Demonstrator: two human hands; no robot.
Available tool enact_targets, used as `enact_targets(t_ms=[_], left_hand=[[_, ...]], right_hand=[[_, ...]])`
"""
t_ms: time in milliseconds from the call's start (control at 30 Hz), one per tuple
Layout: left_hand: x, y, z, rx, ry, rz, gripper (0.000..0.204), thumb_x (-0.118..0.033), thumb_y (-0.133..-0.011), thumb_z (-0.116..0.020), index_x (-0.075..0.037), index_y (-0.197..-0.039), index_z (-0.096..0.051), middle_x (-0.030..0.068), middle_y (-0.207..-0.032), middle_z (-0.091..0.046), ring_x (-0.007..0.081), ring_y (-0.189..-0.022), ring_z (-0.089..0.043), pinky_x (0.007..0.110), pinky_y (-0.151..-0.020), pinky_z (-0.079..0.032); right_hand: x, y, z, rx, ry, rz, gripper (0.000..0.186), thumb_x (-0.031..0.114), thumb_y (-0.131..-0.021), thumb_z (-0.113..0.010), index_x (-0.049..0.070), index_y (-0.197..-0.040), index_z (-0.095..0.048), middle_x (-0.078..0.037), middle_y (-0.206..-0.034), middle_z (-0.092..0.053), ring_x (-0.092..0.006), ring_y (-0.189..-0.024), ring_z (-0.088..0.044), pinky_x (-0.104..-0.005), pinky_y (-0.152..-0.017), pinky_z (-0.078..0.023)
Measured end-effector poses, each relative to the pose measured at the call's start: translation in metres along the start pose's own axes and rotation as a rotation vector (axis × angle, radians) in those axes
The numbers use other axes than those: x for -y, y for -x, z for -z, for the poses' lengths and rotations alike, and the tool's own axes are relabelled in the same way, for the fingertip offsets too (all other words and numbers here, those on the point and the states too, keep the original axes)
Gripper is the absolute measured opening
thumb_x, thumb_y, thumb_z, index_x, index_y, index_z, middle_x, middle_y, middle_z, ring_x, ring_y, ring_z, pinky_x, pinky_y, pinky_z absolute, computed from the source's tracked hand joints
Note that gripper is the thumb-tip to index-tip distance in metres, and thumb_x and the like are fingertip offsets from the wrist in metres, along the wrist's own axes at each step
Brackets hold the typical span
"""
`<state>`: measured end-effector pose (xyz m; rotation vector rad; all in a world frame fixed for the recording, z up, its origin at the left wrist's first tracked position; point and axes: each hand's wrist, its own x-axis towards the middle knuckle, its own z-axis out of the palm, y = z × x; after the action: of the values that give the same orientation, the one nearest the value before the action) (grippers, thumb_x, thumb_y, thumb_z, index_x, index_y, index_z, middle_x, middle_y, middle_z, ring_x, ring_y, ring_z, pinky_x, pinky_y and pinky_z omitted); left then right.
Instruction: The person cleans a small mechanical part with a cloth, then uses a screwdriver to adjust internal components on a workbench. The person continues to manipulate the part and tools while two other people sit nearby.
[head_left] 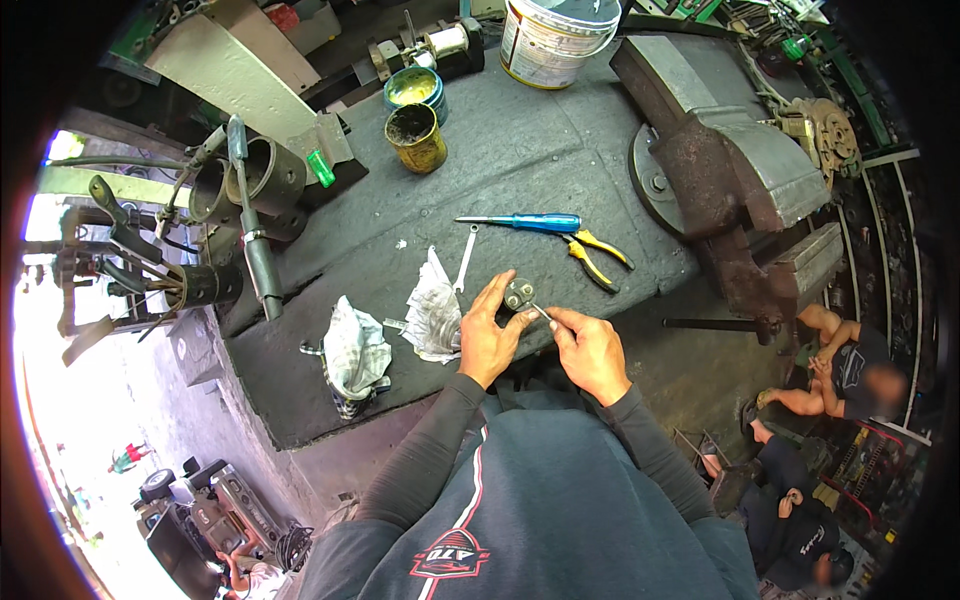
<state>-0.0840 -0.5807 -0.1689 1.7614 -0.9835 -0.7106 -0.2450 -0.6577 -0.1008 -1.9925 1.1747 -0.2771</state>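
Observation:
My left hand (488, 345) grips a small round metal part (519, 295) with bolts on its face, at the bench's front edge. My right hand (590, 355) pinches a thin metal tool (540, 312) against that part's side. Just beyond my hands lie a blue-handled screwdriver (540, 222), yellow-handled pliers (593, 267) and a small wrench (466, 258). Crumpled paper (432, 305) is beside my left hand, with a greyish rag (355, 355) farther left.
A large vise (725, 170) occupies the bench's right. Grimy cans (415, 145) and a white bucket (550, 40) stand at the back of the bench (500, 130). Tool holders (205, 285) line the left. Several people (860, 370) are at lower right, another (255, 575) at lower left.

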Motion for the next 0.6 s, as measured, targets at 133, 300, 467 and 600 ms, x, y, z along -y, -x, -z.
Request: enact_targets(t_ms=[133, 300, 467, 600], left_hand=[[-0.001, -0.001, 0.001, 0.014, -0.030, -0.010, 0.068, -0.023, -0.086, -0.087, -0.004, -0.146, -0.061, 0.0238, -0.146, -0.063, 0.0387, -0.138, -0.060, 0.043, -0.115, -0.048], [0.003, 0.000, 0.001, -0.003, -0.049, -0.036, 0.068, -0.024, -0.086, -0.087, -0.004, -0.146, -0.061, 0.0232, -0.145, -0.065, 0.0390, -0.137, -0.060, 0.043, -0.113, -0.049], [0.002, 0.000, -0.001, -0.013, -0.041, -0.047, 0.068, -0.025, -0.086, -0.087, -0.005, -0.146, -0.061, 0.0229, -0.145, -0.064, 0.0392, -0.137, -0.060, 0.043, -0.113, -0.049], [0.007, 0.000, 0.000, -0.010, -0.034, -0.048, 0.070, -0.026, -0.085, -0.088, -0.005, -0.147, -0.061, 0.0230, -0.145, -0.064, 0.0391, -0.137, -0.060, 0.043, -0.113, -0.049]], right_hand=[[-0.014, -0.006, -0.005, 0.199, -0.723, -0.374, 0.029, 0.012, -0.105, -0.063, -0.007, -0.126, -0.073, 0.001, -0.075, -0.063, -0.0055, -0.062, -0.051, -0.0243, -0.057, -0.044], [0.001, -0.009, 0.013, 0.290, -0.831, -0.569, 0.028, 0.009, -0.105, -0.065, -0.005, -0.128, -0.073, 0.001, -0.077, -0.063, -0.0063, -0.062, -0.051, -0.0229, -0.058, -0.043], [-0.026, 0.002, -0.027, 0.076, -0.703, -0.303, 0.028, 0.009, -0.105, -0.066, -0.005, -0.128, -0.073, 0.002, -0.076, -0.062, -0.0058, -0.064, -0.052, -0.0236, -0.058, -0.043], [-0.016, -0.001, -0.018, 0.144, -0.776, -0.397, 0.029, 0.010, -0.106, -0.064, -0.003, -0.131, -0.071, 0.001, -0.074, -0.062, -0.0057, -0.059, -0.050, -0.0238, -0.053, -0.040]])
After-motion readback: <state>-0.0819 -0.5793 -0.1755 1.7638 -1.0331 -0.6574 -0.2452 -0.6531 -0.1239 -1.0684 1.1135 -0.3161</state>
